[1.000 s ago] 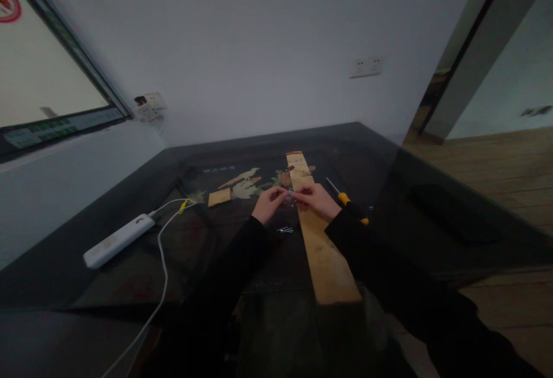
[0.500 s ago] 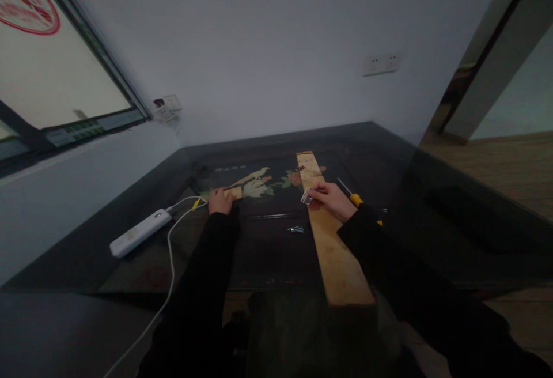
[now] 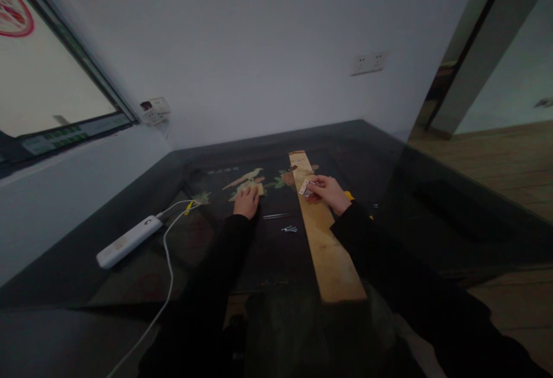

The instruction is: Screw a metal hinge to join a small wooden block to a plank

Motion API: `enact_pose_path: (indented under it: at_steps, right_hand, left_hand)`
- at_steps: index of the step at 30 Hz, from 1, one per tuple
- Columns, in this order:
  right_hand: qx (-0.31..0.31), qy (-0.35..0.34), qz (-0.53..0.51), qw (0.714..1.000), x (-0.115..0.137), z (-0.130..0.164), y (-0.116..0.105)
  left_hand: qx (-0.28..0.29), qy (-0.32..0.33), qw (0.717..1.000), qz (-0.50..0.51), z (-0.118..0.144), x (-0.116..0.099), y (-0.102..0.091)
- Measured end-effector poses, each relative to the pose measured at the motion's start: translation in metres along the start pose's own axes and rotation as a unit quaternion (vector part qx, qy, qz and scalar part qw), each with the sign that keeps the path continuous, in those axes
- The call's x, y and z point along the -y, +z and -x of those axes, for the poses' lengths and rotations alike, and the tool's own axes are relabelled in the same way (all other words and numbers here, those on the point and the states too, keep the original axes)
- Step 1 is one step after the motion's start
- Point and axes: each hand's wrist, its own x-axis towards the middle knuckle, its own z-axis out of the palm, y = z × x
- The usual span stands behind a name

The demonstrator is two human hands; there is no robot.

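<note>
In the head view, your right hand (image 3: pixel 329 192) pinches the small metal piece (image 3: pixel 306 188) over the long board (image 3: pixel 325 245), whose long axis runs from the near counter (image 3: pixel 259 263) edge toward the wall (image 3: pixel 268 78); your left hand (image 3: pixel 246 201) covers part of the wood block (image 3: pixel 260 189), left of the board, gripping or merely resting, you cannot tell; between them lies dark counter, with screws (image 3: pixel 290 229) nearer you

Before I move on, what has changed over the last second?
The left hand came away from the metal piece, took hold of the block and brought it right, toward the plank. The right hand now holds the metal piece alone, over the plank. The plank, fasteners and power strip lie as they were.
</note>
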Motion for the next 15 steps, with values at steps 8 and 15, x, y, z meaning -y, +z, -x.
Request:
enact_pose_path:
  at_steps: [8,15]
  right_hand:
    - [-0.016,0.0,-0.013,1.0,0.002,-0.001,-0.002]
    - [-0.012,-0.005,-0.019,1.0,0.001,-0.002,-0.003]
  left_hand:
    - [0.026,0.011,0.999,0.035,-0.012,-0.079,0.019]
    - [0.017,0.068,0.994,0.08,-0.021,-0.084,0.021]
